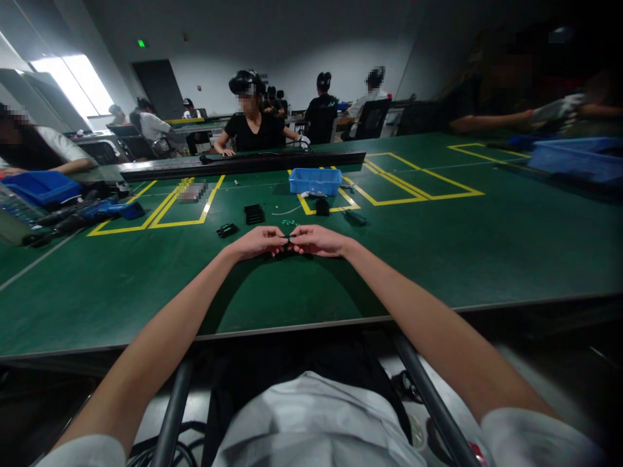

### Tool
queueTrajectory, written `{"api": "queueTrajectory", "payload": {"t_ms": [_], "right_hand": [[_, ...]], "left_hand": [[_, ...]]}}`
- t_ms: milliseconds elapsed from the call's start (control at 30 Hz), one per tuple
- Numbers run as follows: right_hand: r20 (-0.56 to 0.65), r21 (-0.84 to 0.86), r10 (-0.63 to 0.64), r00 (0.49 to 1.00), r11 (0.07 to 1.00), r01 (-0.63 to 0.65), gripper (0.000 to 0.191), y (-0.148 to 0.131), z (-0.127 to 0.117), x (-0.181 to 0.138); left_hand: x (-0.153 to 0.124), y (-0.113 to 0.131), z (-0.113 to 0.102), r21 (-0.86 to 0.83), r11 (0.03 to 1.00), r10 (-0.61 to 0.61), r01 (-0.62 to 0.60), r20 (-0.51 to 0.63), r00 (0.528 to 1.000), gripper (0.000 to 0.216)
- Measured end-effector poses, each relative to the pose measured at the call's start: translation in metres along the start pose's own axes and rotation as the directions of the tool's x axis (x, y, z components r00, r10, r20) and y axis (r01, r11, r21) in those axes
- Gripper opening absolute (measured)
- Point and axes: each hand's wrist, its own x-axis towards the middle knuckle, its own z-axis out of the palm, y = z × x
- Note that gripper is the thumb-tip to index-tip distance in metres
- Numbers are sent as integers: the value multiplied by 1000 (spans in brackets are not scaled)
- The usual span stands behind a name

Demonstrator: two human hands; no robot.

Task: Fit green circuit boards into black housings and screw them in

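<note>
My left hand (257, 242) and my right hand (318, 240) meet fingertip to fingertip over the green table (438, 246). Both are closed in a pinch on a small dark part (289, 239) held between them; it is too small to name. Just beyond my fingers lie small green bits (289, 223), a ribbed black block (254, 214), a small black piece (227, 229), a black lump (322, 207) and a dark flat piece (355, 218). A thin white wire (287, 211) runs toward a blue tray (315, 181).
A long black bar (243, 163) spans the table in front of a seated person (253, 126). Blue bins (41, 187) (579, 159) and tools (92, 213) stand at both sides, with other people's arms near them. Yellow tape outlines (418, 178) mark the surface. More seated people fill the back.
</note>
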Motion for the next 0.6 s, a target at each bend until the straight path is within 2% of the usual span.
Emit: {"api": "queueTrajectory", "payload": {"t_ms": [600], "right_hand": [[5, 22, 30, 1000, 999, -30, 15, -6, 1, -4]], "left_hand": [[-1, 1, -1, -35, 999, -29, 29, 8, 1000, 26]]}}
